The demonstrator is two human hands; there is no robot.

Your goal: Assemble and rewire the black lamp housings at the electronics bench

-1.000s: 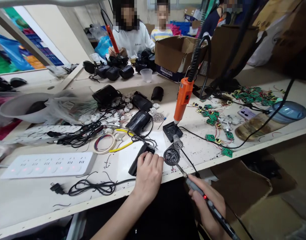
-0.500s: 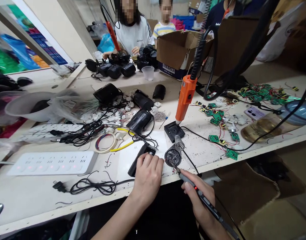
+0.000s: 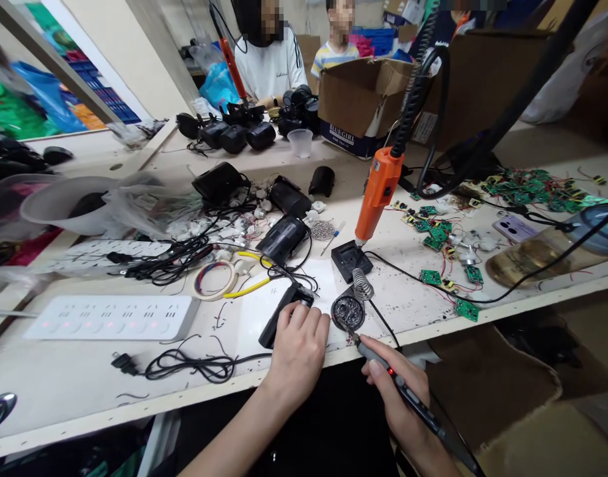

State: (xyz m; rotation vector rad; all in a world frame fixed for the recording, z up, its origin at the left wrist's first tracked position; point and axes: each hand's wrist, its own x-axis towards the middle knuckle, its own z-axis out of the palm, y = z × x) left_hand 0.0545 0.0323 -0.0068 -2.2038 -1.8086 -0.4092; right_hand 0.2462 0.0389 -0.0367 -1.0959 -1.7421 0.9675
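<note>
In my right hand (image 3: 401,394) is a slim grey soldering iron (image 3: 414,399) with a red light, held like a pen. Its tip rests at a round black dish (image 3: 348,313) with shiny dark contents, perhaps flux. My left hand (image 3: 301,341) is closed over a black plastic housing (image 3: 275,323), which lies on a white sheet (image 3: 249,324); the fingertips are partly hidden. A black cord with a two-pin plug (image 3: 125,363) runs toward that hand. Beyond the dish stands a black iron stand (image 3: 351,260) with a coiled spring holder (image 3: 363,285).
An orange electric screwdriver (image 3: 381,192) hangs over the stand. Left lie a white power strip (image 3: 110,318), a tape roll (image 3: 214,279) and tangled black cords. Green circuit boards (image 3: 436,235) spread right, near a bottle (image 3: 527,258). People sit behind a cardboard box (image 3: 354,99).
The whole view has shifted slightly, so things appear a little further right. Both hands keep their hold, and the iron's tip stays at the dish. The person opposite has turned their head.
</note>
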